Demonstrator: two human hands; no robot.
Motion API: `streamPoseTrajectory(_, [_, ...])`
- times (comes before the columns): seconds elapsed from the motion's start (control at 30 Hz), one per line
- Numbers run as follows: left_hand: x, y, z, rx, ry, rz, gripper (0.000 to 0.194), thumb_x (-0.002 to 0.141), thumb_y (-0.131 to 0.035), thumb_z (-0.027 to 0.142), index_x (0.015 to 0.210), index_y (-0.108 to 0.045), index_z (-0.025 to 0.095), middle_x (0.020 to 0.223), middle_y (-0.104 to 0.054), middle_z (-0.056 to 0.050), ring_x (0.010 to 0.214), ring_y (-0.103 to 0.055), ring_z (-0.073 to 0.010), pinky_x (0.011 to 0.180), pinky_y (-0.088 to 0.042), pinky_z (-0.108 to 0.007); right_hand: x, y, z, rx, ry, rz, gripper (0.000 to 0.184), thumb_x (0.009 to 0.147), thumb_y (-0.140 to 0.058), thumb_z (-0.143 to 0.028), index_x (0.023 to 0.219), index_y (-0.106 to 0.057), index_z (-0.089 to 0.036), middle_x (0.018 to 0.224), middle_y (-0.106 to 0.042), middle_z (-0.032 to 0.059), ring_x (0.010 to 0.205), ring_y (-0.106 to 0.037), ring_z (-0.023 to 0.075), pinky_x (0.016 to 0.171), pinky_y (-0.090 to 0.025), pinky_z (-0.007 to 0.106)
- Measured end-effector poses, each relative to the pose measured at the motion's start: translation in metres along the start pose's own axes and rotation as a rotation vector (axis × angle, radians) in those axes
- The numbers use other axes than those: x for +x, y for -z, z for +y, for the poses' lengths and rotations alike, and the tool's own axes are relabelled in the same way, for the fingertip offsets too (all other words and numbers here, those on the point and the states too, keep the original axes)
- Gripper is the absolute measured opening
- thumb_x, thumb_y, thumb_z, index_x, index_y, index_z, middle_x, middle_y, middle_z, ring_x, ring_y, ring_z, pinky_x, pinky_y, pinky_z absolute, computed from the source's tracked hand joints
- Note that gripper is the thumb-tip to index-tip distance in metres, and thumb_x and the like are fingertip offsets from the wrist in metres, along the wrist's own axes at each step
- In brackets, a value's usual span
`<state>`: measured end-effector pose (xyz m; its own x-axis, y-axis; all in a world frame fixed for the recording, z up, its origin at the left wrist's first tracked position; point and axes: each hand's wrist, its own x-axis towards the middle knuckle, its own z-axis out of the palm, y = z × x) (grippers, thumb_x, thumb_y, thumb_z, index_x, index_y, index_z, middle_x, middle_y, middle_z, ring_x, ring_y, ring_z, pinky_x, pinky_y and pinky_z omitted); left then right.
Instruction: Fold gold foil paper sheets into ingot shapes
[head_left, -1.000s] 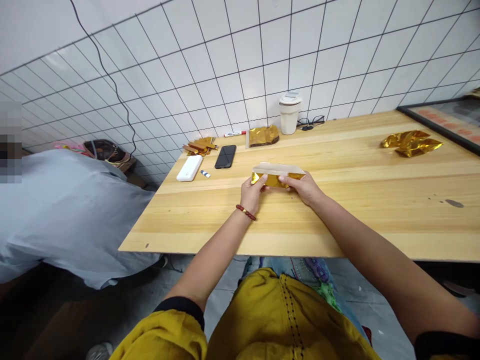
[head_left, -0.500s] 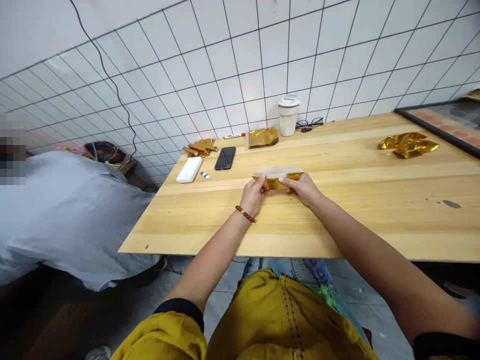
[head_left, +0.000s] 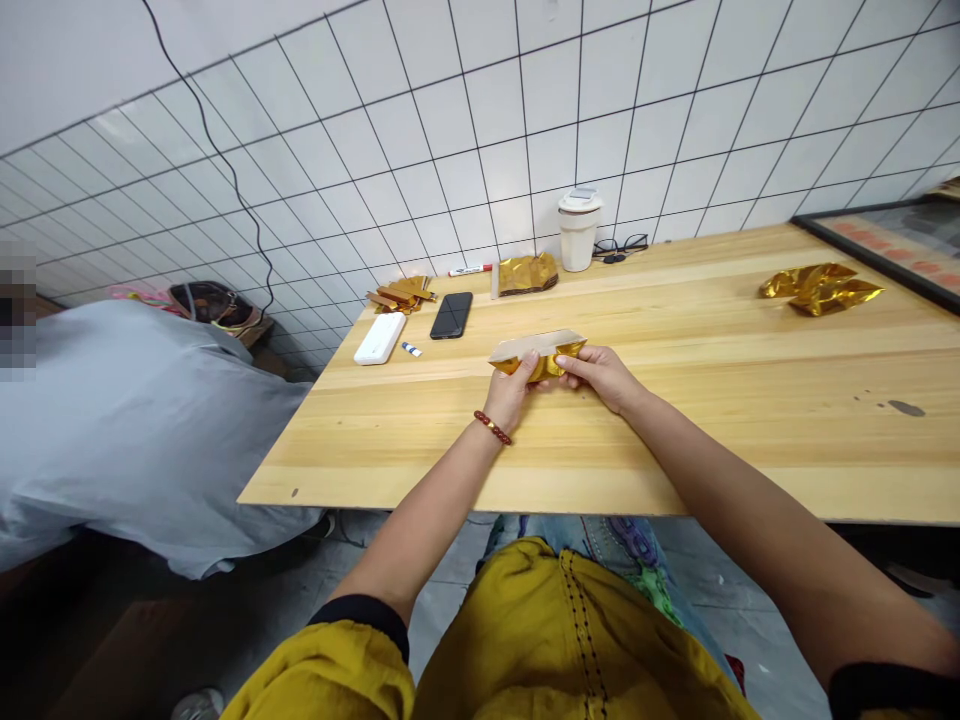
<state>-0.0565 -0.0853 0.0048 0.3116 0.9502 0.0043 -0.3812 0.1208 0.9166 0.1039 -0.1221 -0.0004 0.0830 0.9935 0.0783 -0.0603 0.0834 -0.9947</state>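
A sheet of gold foil paper (head_left: 541, 345), with a pale strip along its far edge, is held just above the wooden table (head_left: 420, 440). My left hand (head_left: 511, 388), with a beaded bracelet at the wrist, pinches its near left side, thumb on top. On the right, my right hand (head_left: 602, 374) grips it between thumb and fingers. The foil is partly folded, and its right end rises to a slanted corner. The fingers under it are mostly hidden.
Along the back are folded gold strips (head_left: 401, 294), a stack of gold foil (head_left: 527, 274), a marker (head_left: 470, 270), a white cup (head_left: 579, 230) and glasses (head_left: 621, 246). A phone (head_left: 451, 315), white power bank (head_left: 380, 338) and folded gold foil pieces (head_left: 820, 289) lie on the table. A person (head_left: 142, 420) sits left.
The foil has shifted a little left and bent further, its ends now slanting to points. My right thumb and fingers have drawn slightly inward; my left hand has barely moved.
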Motion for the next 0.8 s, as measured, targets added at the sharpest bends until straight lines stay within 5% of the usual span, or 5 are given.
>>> streamPoseTrajectory(0.23, [0.0003,-0.0017,-0.0017,0.021,-0.036,0.058,0.05,0.056,-0.087,0.05,0.087,-0.07,0.015,0.084,-0.072,-0.004,0.07,-0.062,-0.0136,0.055,-0.048,-0.024,-0.0002,-0.0022,-0.0019,0.065,0.021,0.041,0.044,0.059,-0.085,-0.058,0.063,-0.067,-0.018,0.056,-0.061,0.0002,0.049,-0.047,0.0091,0.05,-0.035,0.024])
streamPoseTrajectory(0.37, [-0.0027,-0.0032,-0.0002,0.05,-0.055,-0.029,0.05,0.054,-0.089,0.046,0.089,-0.07,0.016,0.084,-0.071,-0.003,0.071,-0.063,-0.0135,0.056,-0.05,-0.023,0.0017,-0.0004,-0.0022,0.135,0.037,0.087,0.043,0.056,-0.088,-0.054,0.06,-0.065,-0.018,0.057,-0.063,-0.0002,0.049,-0.047,0.0079,0.05,-0.035,0.023])
streamPoseTrajectory(0.6, [-0.0033,-0.0021,-0.0003,0.12,-0.116,-0.029,0.045,0.052,-0.091,0.037,0.084,-0.069,0.015,0.074,-0.068,-0.001,0.062,-0.059,-0.011,0.054,-0.048,-0.023,0.0014,-0.0007,-0.0023,0.151,-0.02,0.009,0.043,0.051,-0.09,-0.051,0.063,-0.067,-0.017,0.059,-0.063,-0.0009,0.05,-0.047,0.0075,0.05,-0.034,0.022])
streamPoseTrajectory(0.8, [-0.0038,-0.0043,0.0009,0.132,-0.128,-0.069,0.044,0.051,-0.091,0.036,0.083,-0.069,0.015,0.074,-0.068,-0.001,0.061,-0.058,-0.0102,0.052,-0.047,-0.022,0.002,-0.0003,-0.0034,0.156,0.031,0.137,0.041,0.052,-0.09,-0.049,0.056,-0.063,-0.018,0.054,-0.059,-0.0021,0.049,-0.044,0.0075,0.05,-0.032,0.023])
